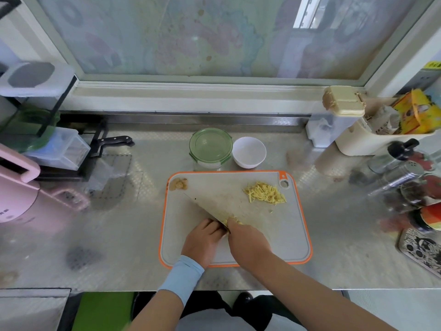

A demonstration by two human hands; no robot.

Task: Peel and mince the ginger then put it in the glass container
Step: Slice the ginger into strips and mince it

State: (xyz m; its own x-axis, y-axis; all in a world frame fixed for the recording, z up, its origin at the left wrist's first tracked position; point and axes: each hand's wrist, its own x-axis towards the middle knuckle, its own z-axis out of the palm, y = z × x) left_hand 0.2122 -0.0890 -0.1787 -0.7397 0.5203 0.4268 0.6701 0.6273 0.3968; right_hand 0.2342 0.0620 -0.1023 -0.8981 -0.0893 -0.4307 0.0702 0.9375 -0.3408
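Left hand [202, 241], pale blue cuff at the wrist: fingers curled down, knuckles against the blade, pinning the ginger piece [235, 219], of which only a yellow sliver shows between the two hands. Right hand [248, 242]: closed round the cleaver [207, 209], its handle hidden under the palm. The blade's long axis runs diagonally from the hands toward the board's far-left corner. The ginger lies at the heel of the blade, touching the left fingertips, and the left hand is the nearer. Cutting board [286, 235]: grey, orange-rimmed, flat on the patterned steel counter [119, 235]. Ginger strips [265, 193]: a loose heap at the board's far right, well apart from the hands; judged slivered but not yet minced. Peel scraps [177, 183]: far-left corner of the board. Glass container [211, 145]: just beyond the board's far edge, green clip lid on, so it likely needs opening before filling. White bowl [249, 151]: just beside it, to the right. Black-handled knife [114, 140]: far left, on a rack. Window [191, 37]: behind the counter.
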